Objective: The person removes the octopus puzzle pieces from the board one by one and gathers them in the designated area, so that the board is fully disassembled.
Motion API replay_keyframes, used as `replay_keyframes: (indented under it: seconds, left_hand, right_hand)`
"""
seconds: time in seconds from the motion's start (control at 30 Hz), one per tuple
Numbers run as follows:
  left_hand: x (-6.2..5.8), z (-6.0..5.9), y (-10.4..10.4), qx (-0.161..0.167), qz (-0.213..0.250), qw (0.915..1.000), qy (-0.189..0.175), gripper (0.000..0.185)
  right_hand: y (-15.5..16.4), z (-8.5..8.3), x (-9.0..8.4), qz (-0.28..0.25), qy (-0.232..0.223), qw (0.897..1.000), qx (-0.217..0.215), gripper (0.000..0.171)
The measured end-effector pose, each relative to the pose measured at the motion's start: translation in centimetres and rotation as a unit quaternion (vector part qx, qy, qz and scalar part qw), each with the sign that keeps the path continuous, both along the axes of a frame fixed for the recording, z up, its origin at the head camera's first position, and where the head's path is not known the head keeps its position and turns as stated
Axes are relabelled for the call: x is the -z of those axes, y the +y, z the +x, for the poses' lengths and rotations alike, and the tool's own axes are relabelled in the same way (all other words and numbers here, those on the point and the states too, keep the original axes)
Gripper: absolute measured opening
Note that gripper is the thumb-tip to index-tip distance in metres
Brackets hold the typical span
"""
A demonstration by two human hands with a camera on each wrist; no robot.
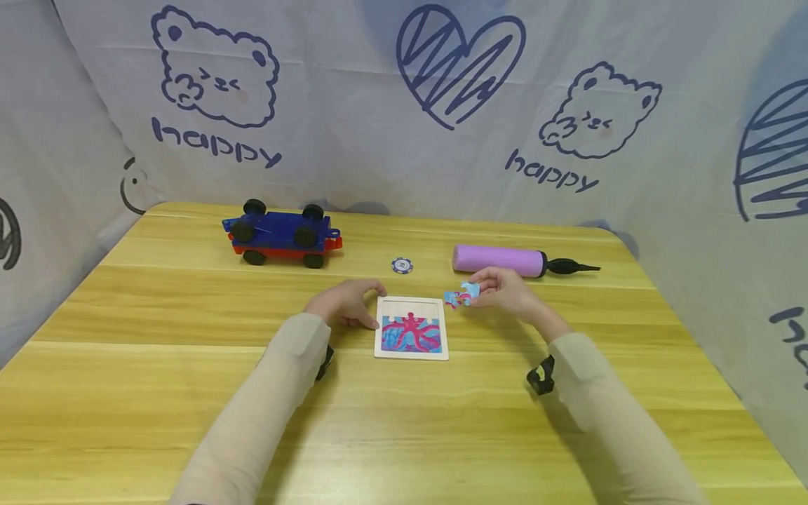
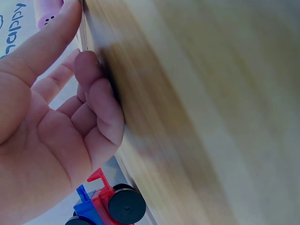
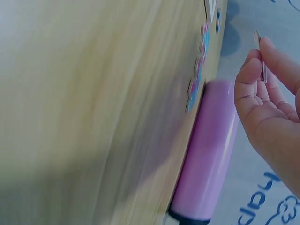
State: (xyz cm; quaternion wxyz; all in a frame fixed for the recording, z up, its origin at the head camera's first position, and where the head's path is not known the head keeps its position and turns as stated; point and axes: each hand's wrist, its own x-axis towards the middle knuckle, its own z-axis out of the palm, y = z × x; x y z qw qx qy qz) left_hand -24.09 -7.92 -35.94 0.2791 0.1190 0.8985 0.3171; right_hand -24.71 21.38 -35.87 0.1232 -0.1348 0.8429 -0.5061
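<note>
A square puzzle tray [image 1: 412, 355] with a pale border lies on the table, its lower part showing a pink octopus picture [image 1: 410, 333] on blue. Its upper part is bare light wood. My left hand [image 1: 346, 303] rests at the tray's left side, thumb and forefinger extended to its edge; the left wrist view shows the other fingers loosely bent against the table. Between thumb and fingers, my right hand [image 1: 503, 293] pinches a light-blue puzzle piece [image 1: 470, 290], seen edge-on in the right wrist view. Loose blue and pink puzzle pieces [image 3: 196, 77] lie on the table below it.
Behind the tray is a blue-and-white poker chip [image 1: 402, 265]. A purple hand pump [image 1: 499, 260] with a black nozzle lies beyond my right hand. At the back left, a blue and red toy vehicle [image 1: 280, 235] lies wheels up. Printed white cloth [image 1: 353, 98] hangs behind the table.
</note>
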Motion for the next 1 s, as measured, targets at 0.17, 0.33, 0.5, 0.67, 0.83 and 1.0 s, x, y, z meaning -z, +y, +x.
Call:
replay_keyframes:
  seconds: [0.17, 0.33, 0.5, 0.67, 0.83, 1.0]
  left_hand:
    - [0.0, 0.0, 0.0, 0.0, 0.0, 1.0, -0.001, 0.053]
    - [0.0, 0.1, -0.1, -0.002, 0.001, 1.0, -0.001, 0.053]
    - [0.0, 0.1, -0.1, -0.001, 0.002, 1.0, 0.001, 0.053]
    - [0.0, 0.0, -0.1, -0.001, 0.0, 1.0, -0.001, 0.054]
    - [0.1, -0.1, 0.0, -0.004, -0.002, 1.0, -0.002, 0.053]
    - [0.2, -0.2, 0.0, -0.007, -0.004, 1.0, -0.003, 0.053]
  right_hand:
    - [1.7, 0.0, -0.3, 0.006, -0.009, 1.0, 0.015, 0.037]
    - [3.2, -0.1, -0.3, 0.001, -0.019, 1.0, 0.016, 0.037]
    - [4.4, -0.4, -0.1, -0.004, -0.043, 0.999, 0.019, 0.039]
    - [5.3, -0.7, 0.3, 0.018, -0.07, 0.997, 0.022, 0.041]
    - [5.6, -1.0, 0.7, 0.034, -0.081, 0.996, 0.018, 0.04]
    - [5.6, -1.2, 0.9, 0.057, -0.077, 0.995, 0.012, 0.039]
